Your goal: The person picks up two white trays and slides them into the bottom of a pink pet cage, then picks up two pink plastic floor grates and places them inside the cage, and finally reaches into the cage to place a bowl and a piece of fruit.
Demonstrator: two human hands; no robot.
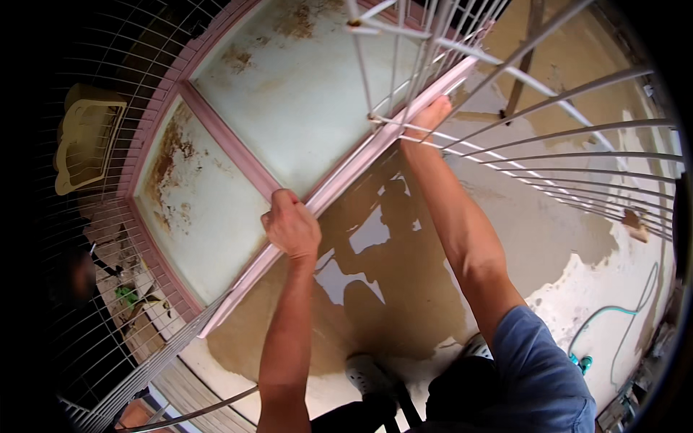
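Observation:
A large pink-framed panel (216, 137) with stained pale sheets stands tilted in front of me. My left hand (290, 224) is closed around its lower pink frame edge, near the middle. My right hand (430, 115) grips the same edge farther up, where white metal bars (404, 65) meet the frame. Both arms reach up from the lower edge of the view.
The concrete floor (390, 289) below is wet, with a puddle and my shadow on it. White curved railing bars (599, 159) run along the right. A green hose (613, 317) lies at the right. A cream plastic chair (86, 141) sits behind a wire grille on the left.

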